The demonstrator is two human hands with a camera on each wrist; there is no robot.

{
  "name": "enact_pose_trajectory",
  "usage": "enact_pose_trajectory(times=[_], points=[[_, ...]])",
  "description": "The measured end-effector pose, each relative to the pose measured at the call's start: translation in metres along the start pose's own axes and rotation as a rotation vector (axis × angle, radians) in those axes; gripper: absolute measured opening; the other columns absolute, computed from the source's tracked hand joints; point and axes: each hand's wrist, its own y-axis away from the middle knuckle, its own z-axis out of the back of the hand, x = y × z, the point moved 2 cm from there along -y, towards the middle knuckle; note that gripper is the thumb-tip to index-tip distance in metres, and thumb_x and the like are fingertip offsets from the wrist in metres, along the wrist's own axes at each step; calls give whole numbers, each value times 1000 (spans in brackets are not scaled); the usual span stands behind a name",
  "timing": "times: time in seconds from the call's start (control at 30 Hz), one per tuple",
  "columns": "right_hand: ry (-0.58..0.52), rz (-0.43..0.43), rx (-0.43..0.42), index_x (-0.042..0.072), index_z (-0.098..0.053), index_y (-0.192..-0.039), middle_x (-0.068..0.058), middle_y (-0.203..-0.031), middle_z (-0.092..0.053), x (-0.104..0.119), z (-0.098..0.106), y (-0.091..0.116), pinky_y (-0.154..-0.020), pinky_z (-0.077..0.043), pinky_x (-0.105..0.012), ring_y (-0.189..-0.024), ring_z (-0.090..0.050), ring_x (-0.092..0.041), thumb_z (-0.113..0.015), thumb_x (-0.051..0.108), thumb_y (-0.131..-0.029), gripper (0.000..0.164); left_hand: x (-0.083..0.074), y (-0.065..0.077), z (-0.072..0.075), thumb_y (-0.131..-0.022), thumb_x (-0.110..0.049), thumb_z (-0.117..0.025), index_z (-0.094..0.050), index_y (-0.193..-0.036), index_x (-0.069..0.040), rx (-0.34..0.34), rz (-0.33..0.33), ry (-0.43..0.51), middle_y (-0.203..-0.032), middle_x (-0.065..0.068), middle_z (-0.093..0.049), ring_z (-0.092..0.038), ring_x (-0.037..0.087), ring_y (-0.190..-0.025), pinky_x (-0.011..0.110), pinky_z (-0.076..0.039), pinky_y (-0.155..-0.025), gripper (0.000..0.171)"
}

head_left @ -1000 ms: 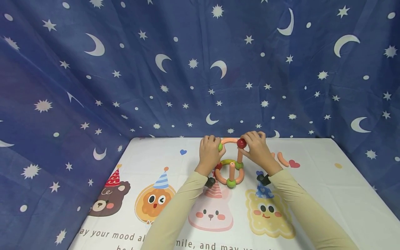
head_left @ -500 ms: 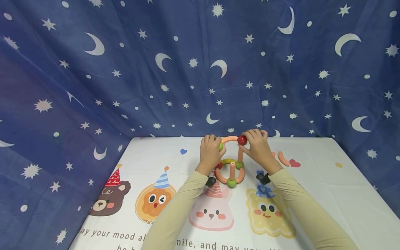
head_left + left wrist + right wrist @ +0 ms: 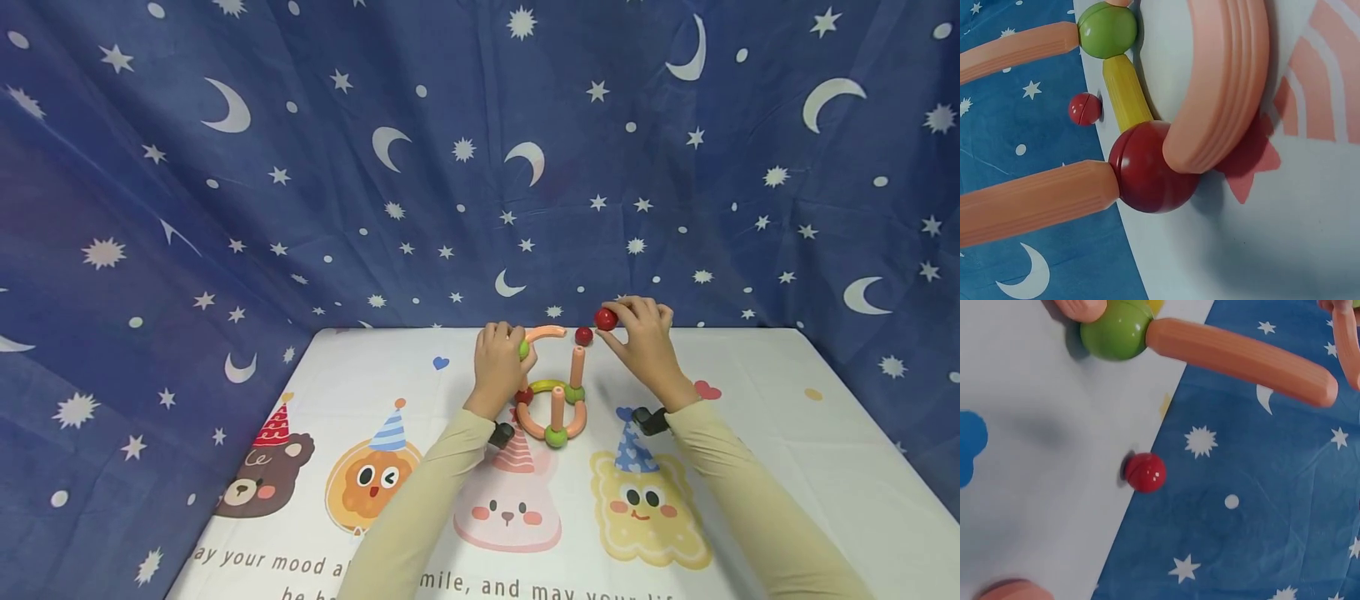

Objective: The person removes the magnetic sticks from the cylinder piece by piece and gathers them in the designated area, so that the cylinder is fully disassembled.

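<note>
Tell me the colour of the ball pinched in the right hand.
Red; the small glossy ball shows best in the head view.

Red ball (image 3: 606,318), starry blue backdrop (image 3: 420,167)

You see a small red ball (image 3: 1145,472) mid-frame; a green ball (image 3: 1116,328) joins an orange stick (image 3: 1241,359) up top.
</note>
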Motion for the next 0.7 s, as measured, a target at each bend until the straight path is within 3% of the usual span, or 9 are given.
enact_pose_trajectory(times=[0.33,0.7], points=[[-47,-37,12,1,-61,-114,-18,-106,-61,-16,7,16,-90,-24,-56,-103,-46,-33,-83,8,-67,53,-2,0,2,-80,-26,-67,-66,-86,-12,0,0,21,-82,4,-61,-53,20,-81,33,-46,-80,15],[5,102,144,3,-63,-100,-14,-100,-64,-31,-20,44,-83,-32,-48,-98,-50,-30,-85,8,-61,46,-4,1,2,-79,-26,-67,-65,-85,-13,-21,-19,29,-81,3,-61,-53,19,-80,32,-46,-80,15]])
